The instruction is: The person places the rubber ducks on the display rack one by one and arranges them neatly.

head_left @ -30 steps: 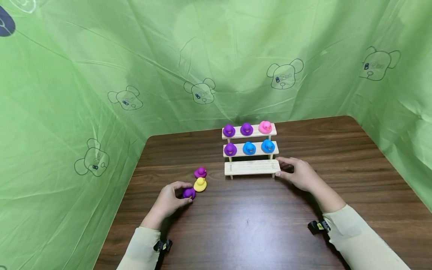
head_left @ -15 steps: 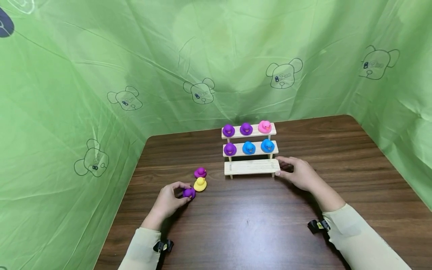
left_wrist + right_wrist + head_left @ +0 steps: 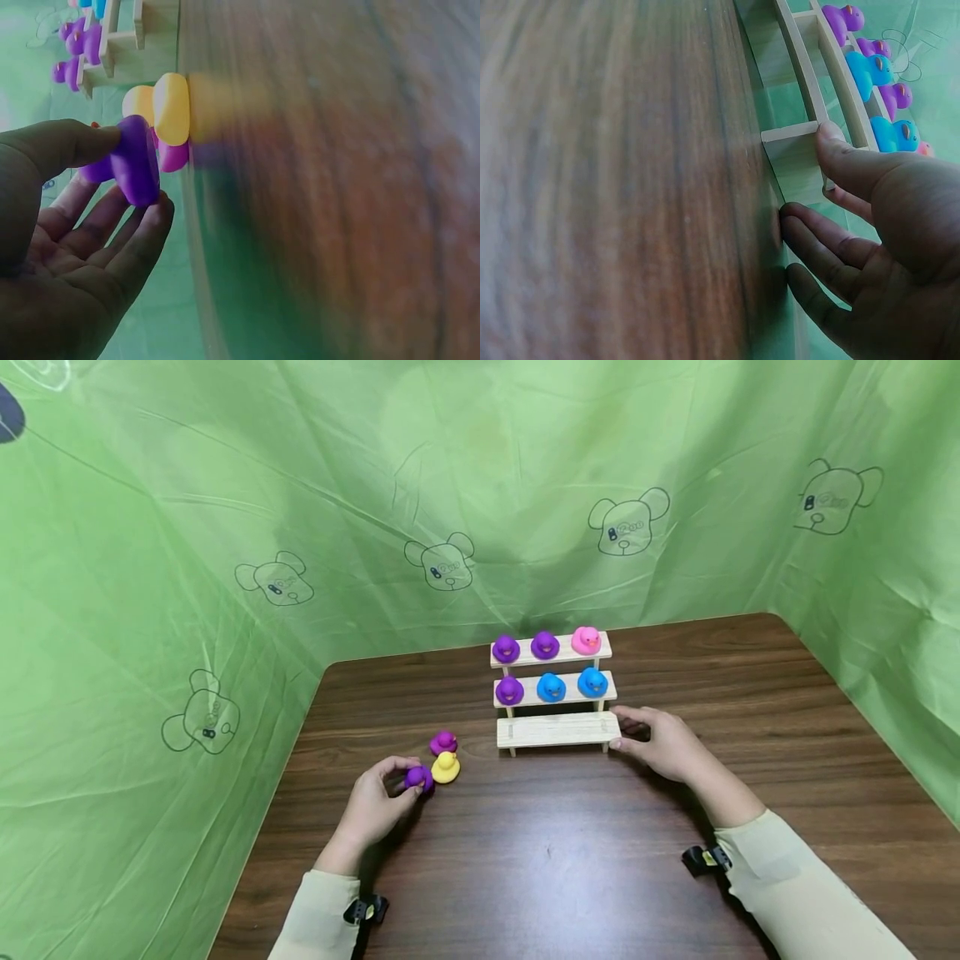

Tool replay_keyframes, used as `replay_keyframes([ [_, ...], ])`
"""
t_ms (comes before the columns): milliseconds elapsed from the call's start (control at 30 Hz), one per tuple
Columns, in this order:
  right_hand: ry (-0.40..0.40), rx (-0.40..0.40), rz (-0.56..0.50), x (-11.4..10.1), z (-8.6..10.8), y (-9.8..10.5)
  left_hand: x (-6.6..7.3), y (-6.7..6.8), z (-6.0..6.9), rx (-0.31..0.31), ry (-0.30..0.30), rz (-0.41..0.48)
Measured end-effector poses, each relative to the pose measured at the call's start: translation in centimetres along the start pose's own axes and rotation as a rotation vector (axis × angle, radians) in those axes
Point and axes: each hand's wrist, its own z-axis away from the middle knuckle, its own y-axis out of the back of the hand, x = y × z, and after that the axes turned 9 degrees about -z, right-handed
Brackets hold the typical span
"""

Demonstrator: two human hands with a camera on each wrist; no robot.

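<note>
My left hand pinches a purple rubber duck between thumb and fingers. In the left wrist view that duck's base stands slightly off the table. Right beside it sit a yellow rubber duck and, behind that, a magenta-purple duck. My right hand holds the right end of the lowest step of a three-tier wooden shelf, thumb at the front edge and index finger behind. The remaining fingertips touch the tabletop in the right wrist view. The lowest step is bare.
Along the top step stand two purple ducks and a pink duck. The middle step bears a purple duck and two blue ducks. A green printed cloth hangs around the brown wooden table.
My left hand has closed in on the purple duck and raised it slightly off the table. My right hand keeps its hold on the shelf. The head view has shifted a little.
</note>
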Motion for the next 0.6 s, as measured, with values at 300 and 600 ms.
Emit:
replay_keyframes([
  [300,0.006,0.004,0.001,0.3,-0.1,-0.1,1.3,0.0,-0.3,0.064,-0.068,-0.053],
  [600,0.007,0.007,0.003,0.5,-0.1,-0.2,3.1,-1.2,-1.3,0.069,-0.154,0.061],
])
